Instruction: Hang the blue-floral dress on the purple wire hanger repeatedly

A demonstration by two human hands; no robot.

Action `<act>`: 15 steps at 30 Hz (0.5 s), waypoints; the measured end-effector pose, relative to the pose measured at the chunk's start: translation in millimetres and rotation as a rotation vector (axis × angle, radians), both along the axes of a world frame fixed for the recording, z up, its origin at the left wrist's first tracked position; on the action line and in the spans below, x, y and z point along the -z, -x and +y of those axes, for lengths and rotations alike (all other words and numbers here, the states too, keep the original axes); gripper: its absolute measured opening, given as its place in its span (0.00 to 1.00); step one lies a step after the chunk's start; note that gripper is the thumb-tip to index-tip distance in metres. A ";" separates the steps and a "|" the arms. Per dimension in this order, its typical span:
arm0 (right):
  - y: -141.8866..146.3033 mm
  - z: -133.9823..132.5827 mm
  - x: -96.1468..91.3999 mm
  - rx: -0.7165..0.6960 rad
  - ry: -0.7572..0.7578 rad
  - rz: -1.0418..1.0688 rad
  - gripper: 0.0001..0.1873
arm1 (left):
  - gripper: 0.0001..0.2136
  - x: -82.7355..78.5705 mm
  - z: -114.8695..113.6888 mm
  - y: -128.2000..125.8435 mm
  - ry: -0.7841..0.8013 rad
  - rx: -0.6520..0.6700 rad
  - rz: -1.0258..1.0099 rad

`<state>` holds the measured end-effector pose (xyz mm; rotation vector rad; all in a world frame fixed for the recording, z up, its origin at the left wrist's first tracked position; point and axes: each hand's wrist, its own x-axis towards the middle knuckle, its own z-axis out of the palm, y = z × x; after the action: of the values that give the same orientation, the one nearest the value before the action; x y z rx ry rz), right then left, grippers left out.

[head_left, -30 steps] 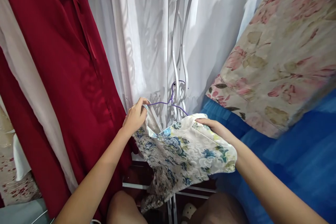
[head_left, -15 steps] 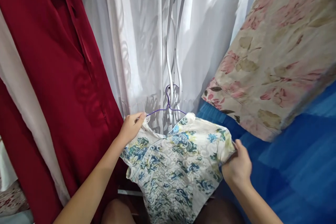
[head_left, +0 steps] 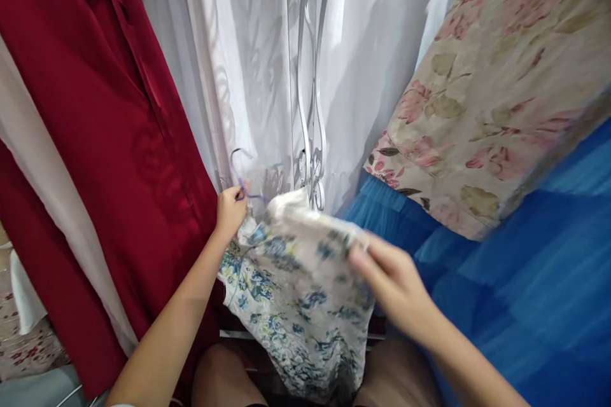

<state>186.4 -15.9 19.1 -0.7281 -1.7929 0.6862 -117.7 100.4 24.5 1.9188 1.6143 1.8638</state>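
A white sleeveless garment (head_left: 296,305) with a blue and green floral print hangs on a thin purple hanger (head_left: 240,173) in front of me. My left hand (head_left: 231,211) is closed around the hanger just below its hook, beside the garment's neckline. At the garment's other shoulder, my right hand (head_left: 389,273) pinches the fabric edge; this part is smeared by motion. The cloth stretches between both hands and hangs down over my knees. The hanger's far arm is hidden under the fabric.
White curtains (head_left: 258,63) and a white curled metal stand (head_left: 305,76) are behind. A long red garment (head_left: 119,140) hangs on the left. On the right hang a pink-flowered beige garment (head_left: 501,108) and blue tulle fabric (head_left: 525,305).
The hanger has moved left, with my left hand now on its neck instead of the garment's shoulder. My right hand has moved left and up, drawing the other shoulder inward.
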 end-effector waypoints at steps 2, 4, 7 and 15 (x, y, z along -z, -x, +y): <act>6.7 -27.7 9.8 -0.362 -0.029 -0.252 0.14 | 0.26 14.3 -2.9 1.3 -0.005 0.100 -0.271; 7.1 -40.0 23.2 -0.451 -0.024 -0.341 0.21 | 0.27 23.9 -10.7 -4.1 -0.010 0.286 -0.549; 6.3 -29.8 44.2 -0.197 -0.051 -0.355 0.31 | 0.25 25.3 -29.9 -28.9 0.080 0.656 -0.866; 18.0 -4.7 82.8 0.276 -0.272 -0.542 0.47 | 0.12 7.8 -88.3 -130.8 0.581 1.287 -0.942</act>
<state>168.4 -20.7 -63.7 -1.0125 -2.1575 0.0505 13.1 12.1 16.7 0.9934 0.3135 1.1340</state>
